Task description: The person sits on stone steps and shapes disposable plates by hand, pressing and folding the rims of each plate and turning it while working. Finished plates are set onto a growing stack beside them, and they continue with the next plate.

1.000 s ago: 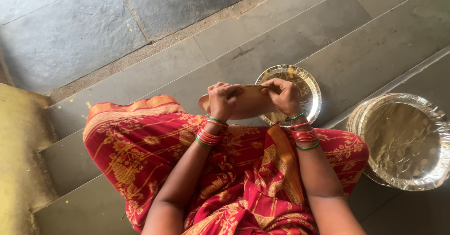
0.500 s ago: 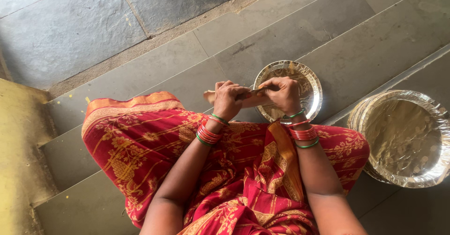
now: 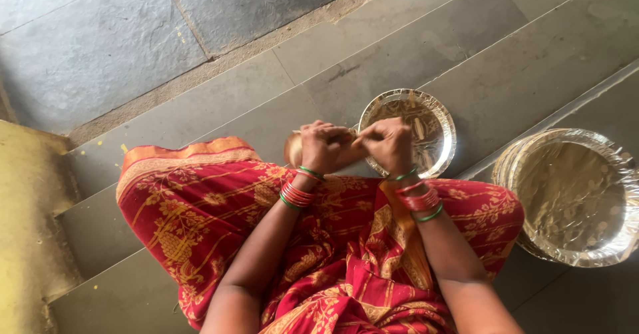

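1. A small brown paper piece [image 3: 296,149], maybe a folded plate or cup, sits between both hands. It is held up in front of the knees, just above the stone floor [image 3: 200,54] and beside a silver foil plate [image 3: 436,124].
2. It could rip. That may happen if the two hands pull apart too hard, because the piece looks thin.
3. It could slip and drop onto the floor if the fingers let go a little. Only a small edge of it sticks out, so it is hard to tell how much of it is held.
4. The left hand [image 3: 323,146] has its grip curled tight around the paper piece. The fingers are closed, not spread.
5. The right hand [image 3: 389,144] has its grip pressed together too, pinching the other end of the piece close to the left hand. The two hands nearly touch.
6. A bump from the right elbow could knock the stack of big silver plates [image 3: 572,194] lying near the right knee.
7. A red and yellow cloth [image 3: 200,221] covers the lap under the arms.
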Tool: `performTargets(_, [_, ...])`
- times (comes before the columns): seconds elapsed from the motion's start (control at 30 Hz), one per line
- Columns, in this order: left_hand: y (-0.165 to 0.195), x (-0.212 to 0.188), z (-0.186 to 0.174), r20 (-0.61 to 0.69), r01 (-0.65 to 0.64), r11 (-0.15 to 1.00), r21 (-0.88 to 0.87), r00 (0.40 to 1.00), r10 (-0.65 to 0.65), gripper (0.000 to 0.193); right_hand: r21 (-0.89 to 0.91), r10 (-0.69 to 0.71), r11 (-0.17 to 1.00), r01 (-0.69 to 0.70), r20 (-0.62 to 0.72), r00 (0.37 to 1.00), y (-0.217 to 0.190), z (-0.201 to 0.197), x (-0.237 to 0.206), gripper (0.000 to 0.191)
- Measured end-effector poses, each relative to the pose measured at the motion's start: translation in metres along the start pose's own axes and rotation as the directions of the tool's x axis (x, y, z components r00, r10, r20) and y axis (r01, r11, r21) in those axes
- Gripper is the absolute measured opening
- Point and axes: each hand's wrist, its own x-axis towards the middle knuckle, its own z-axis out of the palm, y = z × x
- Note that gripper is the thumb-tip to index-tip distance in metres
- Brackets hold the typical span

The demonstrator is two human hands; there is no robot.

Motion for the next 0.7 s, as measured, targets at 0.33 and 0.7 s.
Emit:
performTargets(0.33, [0.019,0.005,-0.009,-0.032,0.353,0.912,-0.210,0.930,-0.367,0.023,-0.153,-0.057,0.988,0.030,-0.179,0.982,-0.012,-0.002,0.009,0.031])
performTargets(0.7, [-0.017,0.006,0.018,0.057,0.338,0.366,-0.867,0.797,-0.601,0.023,0.117,-0.026,0.993,0.020,0.052,0.998,-0.033,0.028,-0.011,0.068])
